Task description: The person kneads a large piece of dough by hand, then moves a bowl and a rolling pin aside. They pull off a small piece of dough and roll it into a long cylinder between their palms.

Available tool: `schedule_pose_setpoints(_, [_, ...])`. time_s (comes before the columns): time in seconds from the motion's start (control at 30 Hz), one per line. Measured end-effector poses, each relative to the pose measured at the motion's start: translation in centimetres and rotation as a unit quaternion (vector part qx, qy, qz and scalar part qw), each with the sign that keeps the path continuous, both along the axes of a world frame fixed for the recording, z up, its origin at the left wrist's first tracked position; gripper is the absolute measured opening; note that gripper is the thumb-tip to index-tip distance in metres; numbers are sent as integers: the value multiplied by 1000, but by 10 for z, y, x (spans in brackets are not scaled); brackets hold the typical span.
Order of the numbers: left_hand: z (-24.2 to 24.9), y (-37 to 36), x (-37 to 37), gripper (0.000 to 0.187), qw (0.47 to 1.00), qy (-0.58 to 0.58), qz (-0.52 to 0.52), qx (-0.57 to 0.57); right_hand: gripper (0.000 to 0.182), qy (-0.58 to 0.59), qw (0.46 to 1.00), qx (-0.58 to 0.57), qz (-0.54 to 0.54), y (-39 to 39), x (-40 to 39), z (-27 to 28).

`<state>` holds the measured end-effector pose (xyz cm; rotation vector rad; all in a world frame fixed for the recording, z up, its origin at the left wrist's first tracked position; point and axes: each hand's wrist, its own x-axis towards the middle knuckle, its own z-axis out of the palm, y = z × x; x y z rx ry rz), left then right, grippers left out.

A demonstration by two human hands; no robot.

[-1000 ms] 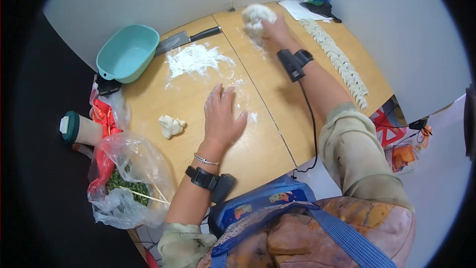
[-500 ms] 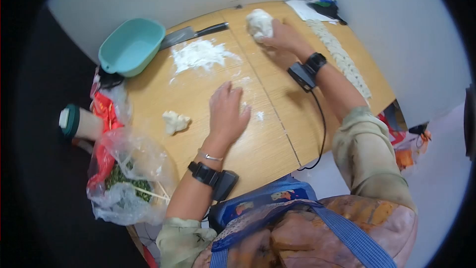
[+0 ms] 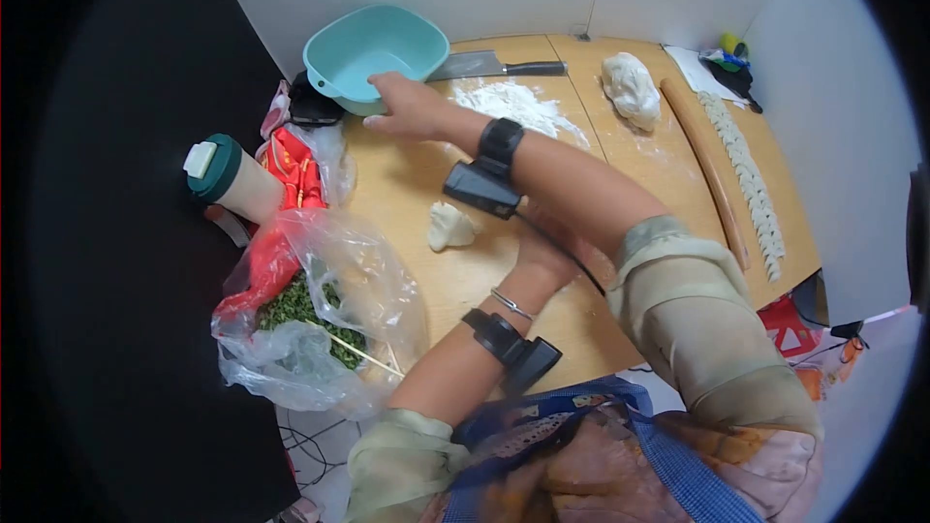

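Note:
My right hand (image 3: 405,107) is at the near rim of the turquoise basin (image 3: 349,97), its thumb and forefinger spread apart and the forefinger overlapping the rim. My left hand (image 3: 550,250) rests low over the wooden table (image 3: 484,286), and its fingers are mostly hidden beneath my right forearm. A small piece of dough (image 3: 449,227) lies to the left of that hand. White flour (image 3: 518,108) is spread on the tabletop behind my right wrist. The large lump of dough (image 3: 632,92) sits at the back right, apart from both hands.
A cleaver (image 3: 475,65) lies behind the flour. A rolling pin (image 3: 707,174) and a long row of small dough pieces (image 3: 746,179) run along the right side. At left are a plastic bag (image 3: 378,276) of chopped greens (image 3: 305,310) and a lidded cup (image 3: 242,184).
My right hand has let go of the large dough lump and crossed leftward to the basin. My left hand is now under the right forearm. The view has shifted, showing the rolling pin.

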<state>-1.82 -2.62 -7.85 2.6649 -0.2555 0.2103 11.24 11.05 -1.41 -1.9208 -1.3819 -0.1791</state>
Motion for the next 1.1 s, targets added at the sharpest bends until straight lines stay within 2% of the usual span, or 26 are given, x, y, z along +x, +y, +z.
schedule_pose_setpoints(0.03, [-12,-2,-6,48,998,-62,-6,-14,57,-3,1000,2,0,6,-5,5])
schedule_pose_setpoints(0.07, [-22,-3,-6,44,992,-125,-12,-28,48,-23,998,-59,-31,10,-10,9])
schedule_pose_setpoints(0.1, [-56,-6,9,48,996,-75,-30,-37,40,-40,990,-120,-62,12,-13,13])
schedule_pose_setpoints(0.13, [-63,-4,12,48,996,-77,-31,-36,40,-41,990,-120,-63,15,-10,9])
schedule_pose_setpoints(0.2, [-68,-4,15,69,993,72,-87,20,26,-179,971,-137,-75,18,-4,-3])
schedule_pose_setpoints(0.33, [-37,-2,8,64,996,56,-46,45,21,-206,971,-57,-105,-3,1,-6])
schedule_pose_setpoints(0.4, [-33,-2,12,50,996,-77,-29,-14,22,-121,977,91,-152,-29,18,1])
schedule_pose_setpoints(0.43, [-19,-3,9,50,996,-74,-50,-17,24,-94,971,98,-196,-49,22,10])
schedule_pose_setpoints(0.47, [-5,-3,5,44,991,-25,-25,-132,24,-94,967,94,-216,-71,26,19])
schedule_pose_setpoints(0.5, [5,-4,2,39,970,28,2,-243,23,79,963,175,-188,-92,29,27])
schedule_pose_setpoints(0.53, [3,-4,3,39,970,32,-14,-242,23,246,923,255,-149,-112,35,30])
schedule_pose_setpoints(0.57, [2,-5,2,37,986,-31,-3,-167,23,241,921,259,-161,-131,38,32])
schedule_pose_setpoints(0.6, [1,-5,2,36,991,-96,12,-91,21,306,870,366,-129,-147,44,31])
schedule_pose_setpoints(0.63, [0,-5,2,36,991,-98,5,-91,20,364,802,466,-91,-162,48,29])
schedule_pose_setpoints(0.67, [-2,-5,2,36,990,-125,9,-68,20,360,801,469,-95,-177,50,26])
schedule_pose_setpoints(0.77, [-5,-6,3,36,987,-156,9,-43,18,436,723,523,-116,-216,48,19])
schedule_pose_setpoints(0.8, [-5,-6,3,36,987,-158,10,-41,18,433,722,526,-117,-224,47,14])
schedule_pose_setpoints(0.87, [-6,-6,1,35,986,-163,8,-35,20,478,667,559,-117,-234,44,4])
schedule_pose_setpoints(0.9, [-8,-6,2,35,985,-169,5,-35,20,476,666,562,-116,-237,44,-4])
schedule_pose_setpoints(0.97, [-7,-5,1,35,984,-176,0,-31,24,510,611,594,-118,-241,43,-18])
schedule_pose_setpoints(1.1, [-6,-3,2,34,987,-150,-13,-53,27,518,593,599,-145,-246,36,-40])
